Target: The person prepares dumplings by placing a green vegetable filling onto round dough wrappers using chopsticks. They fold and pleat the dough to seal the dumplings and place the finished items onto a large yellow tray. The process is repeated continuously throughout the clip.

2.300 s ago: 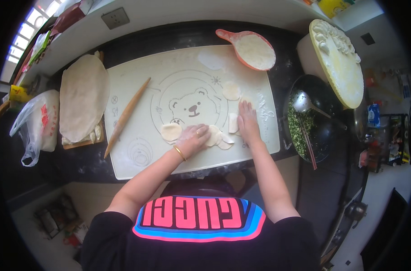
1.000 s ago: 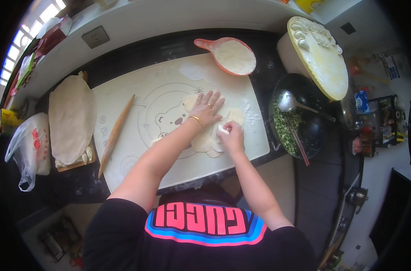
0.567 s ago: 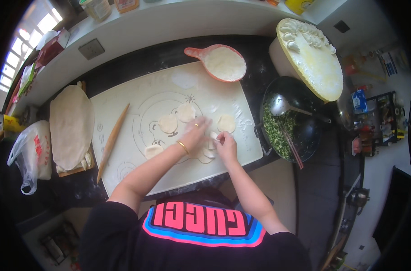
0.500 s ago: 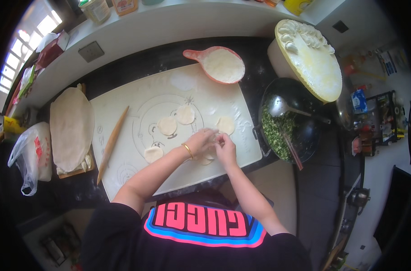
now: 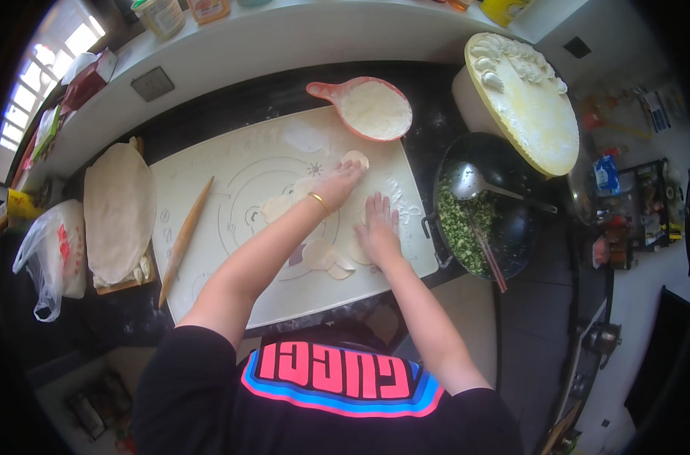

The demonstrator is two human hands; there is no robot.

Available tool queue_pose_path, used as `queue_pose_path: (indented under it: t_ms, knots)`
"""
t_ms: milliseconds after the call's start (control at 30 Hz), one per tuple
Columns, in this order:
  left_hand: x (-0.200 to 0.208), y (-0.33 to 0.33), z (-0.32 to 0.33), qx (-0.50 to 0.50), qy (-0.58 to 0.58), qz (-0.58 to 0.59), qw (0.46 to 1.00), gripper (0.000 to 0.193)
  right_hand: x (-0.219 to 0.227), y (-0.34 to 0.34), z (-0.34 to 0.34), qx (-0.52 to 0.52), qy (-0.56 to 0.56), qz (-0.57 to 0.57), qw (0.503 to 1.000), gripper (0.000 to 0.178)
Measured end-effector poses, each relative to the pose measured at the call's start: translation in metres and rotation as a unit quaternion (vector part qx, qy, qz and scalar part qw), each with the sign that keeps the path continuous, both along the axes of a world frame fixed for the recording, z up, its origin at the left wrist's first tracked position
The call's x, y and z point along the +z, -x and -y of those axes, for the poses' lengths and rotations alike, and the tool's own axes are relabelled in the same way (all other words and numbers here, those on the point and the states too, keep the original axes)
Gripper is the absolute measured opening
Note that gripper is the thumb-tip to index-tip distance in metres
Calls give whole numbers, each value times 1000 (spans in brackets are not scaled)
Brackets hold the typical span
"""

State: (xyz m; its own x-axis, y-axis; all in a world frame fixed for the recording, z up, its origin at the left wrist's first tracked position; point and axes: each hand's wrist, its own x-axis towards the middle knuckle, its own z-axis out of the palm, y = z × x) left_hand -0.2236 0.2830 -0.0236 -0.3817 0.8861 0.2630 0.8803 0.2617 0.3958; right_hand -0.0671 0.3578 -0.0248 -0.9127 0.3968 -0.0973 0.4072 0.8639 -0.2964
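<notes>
Fingers (image 5: 384,209) apart, my right hand (image 5: 379,233) lies over the mat (image 5: 407,249); I cannot tell whether my left hand (image 5: 340,184) pinches the dough round (image 5: 355,156) below the scoop (image 5: 324,90). Light pressure should prevent stretching.

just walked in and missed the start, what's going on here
A person is handling thin dough rounds on a bear-print mat. The left hand is touching one round near the orange scoop of flour; the right hand lies spread, partly covering other dough. The wooden rolling pin lies untouched at left; a wok of chopped greens stands at right.
</notes>
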Motion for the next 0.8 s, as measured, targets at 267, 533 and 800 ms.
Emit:
queue_pose_path:
  t_ms: [267,533,800]
  knots:
    - [-23,-22,35,-66,91,39,993,46,-9,2,-15,-42,-2,-20,999,64]
    - [-26,-77,99,-167,18,-14,986,24,-10,-63,34,138,24,-58,988,62]
    - [-20,-79,110,-83,0,46,995,14,-16,-46,49,190,-17,-240,952,23]
